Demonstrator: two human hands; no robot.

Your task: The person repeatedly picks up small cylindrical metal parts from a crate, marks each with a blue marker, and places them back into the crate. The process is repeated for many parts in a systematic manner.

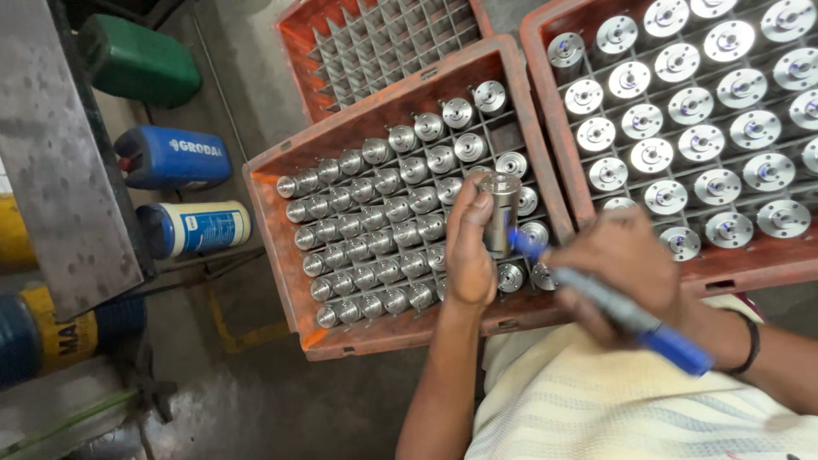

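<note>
on concrete floor (213, 400), orange crates (281, 230) (gridded) of metal cylinders (375, 230).

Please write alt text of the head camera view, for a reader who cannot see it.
A person's left hand holds a metal cylinder upright while the right hand touches a blue marker to it. Below is an orange crate with rows of similar cylinders.

Orange crates (271, 223); silvery metal cylinders (501, 211); blue marker (626, 315); green canister (141, 61); cream striped shirt (596, 409).

Green jerrycan (145, 61), blue can (175, 158), and empty gridded crate (375, 43) nearby.
</note>
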